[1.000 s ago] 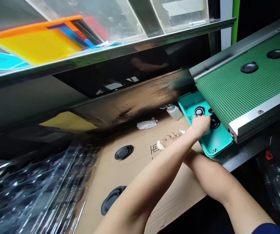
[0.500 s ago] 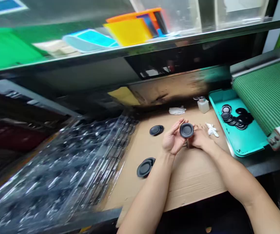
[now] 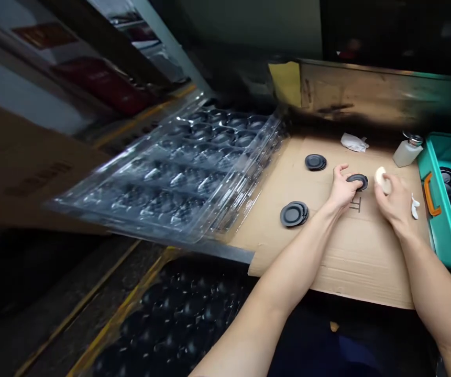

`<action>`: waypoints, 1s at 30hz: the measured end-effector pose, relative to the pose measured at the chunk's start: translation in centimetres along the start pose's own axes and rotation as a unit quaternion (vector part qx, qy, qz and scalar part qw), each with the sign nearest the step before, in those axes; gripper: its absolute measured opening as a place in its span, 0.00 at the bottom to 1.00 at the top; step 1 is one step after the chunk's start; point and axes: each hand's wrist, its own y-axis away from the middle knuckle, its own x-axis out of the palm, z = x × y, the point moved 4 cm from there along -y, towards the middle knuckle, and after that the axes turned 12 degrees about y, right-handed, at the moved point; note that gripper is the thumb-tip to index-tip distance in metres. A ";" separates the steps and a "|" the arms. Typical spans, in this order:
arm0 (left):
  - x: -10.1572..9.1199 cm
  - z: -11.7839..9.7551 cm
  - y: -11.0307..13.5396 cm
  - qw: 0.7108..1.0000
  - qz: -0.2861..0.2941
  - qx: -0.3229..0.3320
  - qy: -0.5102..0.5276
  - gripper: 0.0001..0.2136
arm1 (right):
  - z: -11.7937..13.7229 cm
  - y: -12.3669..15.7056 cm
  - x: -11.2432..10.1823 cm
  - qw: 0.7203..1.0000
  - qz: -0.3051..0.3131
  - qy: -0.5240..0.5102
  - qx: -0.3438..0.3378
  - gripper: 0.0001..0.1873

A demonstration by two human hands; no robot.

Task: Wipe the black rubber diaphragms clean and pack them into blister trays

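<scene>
My left hand [image 3: 343, 189] pinches a black round rubber-like disc [image 3: 358, 181] over the cardboard sheet [image 3: 339, 251]. Close by on the right, my right hand [image 3: 394, 196] is closed on a cream-coloured round pad [image 3: 382, 179], apart from the disc. A small stack of black discs [image 3: 315, 162] lies on the cardboard beyond my left forearm. Nearer to me is a second stack of black discs [image 3: 294, 214]. A crumpled white cloth [image 3: 354, 142] and a bottle with a metal top [image 3: 407, 150] stand behind the hands. A white scrap [image 3: 415, 206] lies beside my right hand.
Clear plastic trays [image 3: 186, 162] with round pockets are stacked on the left of the bench. A teal bin [image 3: 425, 157] with an orange handle [image 3: 431, 195] holds several black discs on the right. Below the bench edge is a dark pocketed tray [image 3: 186, 309].
The view has swung left and downward. My hands have moved apart; the black disc is now tilted in my left hand, and the cream pad shows in my right.
</scene>
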 end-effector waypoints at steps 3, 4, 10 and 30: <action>-0.5 -0.2 -0.5 0.999 -0.012 -0.027 -0.023 0.33 | -0.2 -0.5 -0.9 0.996 -0.058 -0.065 0.013 0.22; -0.6 -0.2 -0.6 0.999 -0.001 -0.046 -0.023 0.31 | 0.1 -0.6 -1.2 0.994 -0.058 -0.088 0.009 0.23; -0.1 -0.2 -0.6 0.987 0.086 -0.128 0.046 0.12 | 2.4 -0.1 -2.1 0.984 -0.003 -0.168 -0.055 0.20; -0.6 0.1 -1.3 0.967 0.071 -0.214 0.122 0.23 | 5.5 2.3 -0.6 0.977 -0.007 -0.179 -0.116 0.19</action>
